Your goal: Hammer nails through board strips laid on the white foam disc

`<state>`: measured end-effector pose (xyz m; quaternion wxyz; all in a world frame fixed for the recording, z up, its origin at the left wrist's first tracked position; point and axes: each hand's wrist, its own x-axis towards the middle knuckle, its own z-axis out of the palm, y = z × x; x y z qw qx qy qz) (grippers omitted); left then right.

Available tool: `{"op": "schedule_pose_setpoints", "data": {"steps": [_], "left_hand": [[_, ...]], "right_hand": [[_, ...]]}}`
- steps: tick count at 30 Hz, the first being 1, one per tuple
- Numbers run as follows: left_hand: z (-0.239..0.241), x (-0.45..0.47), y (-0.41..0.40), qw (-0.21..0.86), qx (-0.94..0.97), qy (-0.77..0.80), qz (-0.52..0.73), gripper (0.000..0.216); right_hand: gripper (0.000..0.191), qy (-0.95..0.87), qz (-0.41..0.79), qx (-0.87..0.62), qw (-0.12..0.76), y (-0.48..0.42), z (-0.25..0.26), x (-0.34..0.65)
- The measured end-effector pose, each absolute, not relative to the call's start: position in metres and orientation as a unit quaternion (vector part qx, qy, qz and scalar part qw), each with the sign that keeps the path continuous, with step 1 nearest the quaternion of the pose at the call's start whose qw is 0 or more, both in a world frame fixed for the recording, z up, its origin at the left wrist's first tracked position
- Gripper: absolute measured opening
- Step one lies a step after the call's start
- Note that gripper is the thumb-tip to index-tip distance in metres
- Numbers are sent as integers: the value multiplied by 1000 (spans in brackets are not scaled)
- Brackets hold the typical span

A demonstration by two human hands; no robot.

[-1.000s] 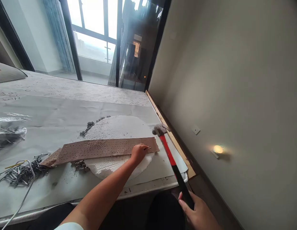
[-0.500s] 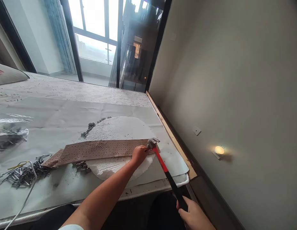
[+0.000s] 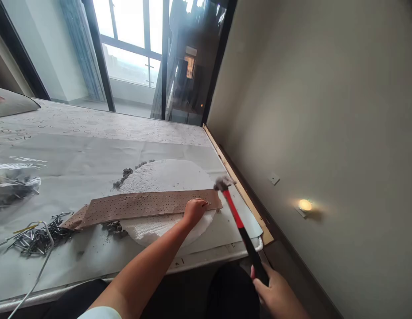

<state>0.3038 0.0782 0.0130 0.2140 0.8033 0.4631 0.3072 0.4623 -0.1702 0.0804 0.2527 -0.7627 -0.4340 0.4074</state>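
Note:
A long brown strip (image 3: 142, 204) full of small holes lies across a round white foam disc (image 3: 166, 177) on the table. My left hand (image 3: 194, 212) rests on the strip's right end, fingers pinched round a small nail that I can barely see. My right hand (image 3: 275, 294) grips the black end of a hammer's (image 3: 241, 228) red and black handle, low at the table's front edge. The blurred steel head is raised just above and right of the strip's right end.
Loose nails (image 3: 36, 237) are heaped at the front left, with a white cable (image 3: 40, 266) running past them. A clear plastic bag (image 3: 13, 181) lies at the left edge. Grey crumbs lie beside the disc. A wall with a small lit lamp (image 3: 304, 205) stands close on the right.
The hammer head came down onto the strip beside my left fingers half a second ago and has since risen back up to the right. My left hand has stayed in place.

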Motion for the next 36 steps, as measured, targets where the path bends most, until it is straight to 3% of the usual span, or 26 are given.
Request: {"op": "schedule_pose_setpoints", "data": {"steps": [9,14,21,27,32,36], "left_hand": [[13,303,78,207,807,461,306,20],[15,304,78,207,808,462,301,20],[13,302,78,199,814,455,302,19],[15,303,77,209,810,454,308,20],[12,303,77,205,812,460,295,22],[11,303,78,185,824,457,278,23]], "right_hand": [[4,-426,431,-757,247,-172,67,458],[9,-460,376,-753,282,-175,85,464],[5,-447,409,-756,248,-173,66,453],[9,-450,388,-754,282,-174,84,457],[5,-416,433,-764,235,-170,69,451],[12,-433,385,-770,266,-172,74,455]]}}
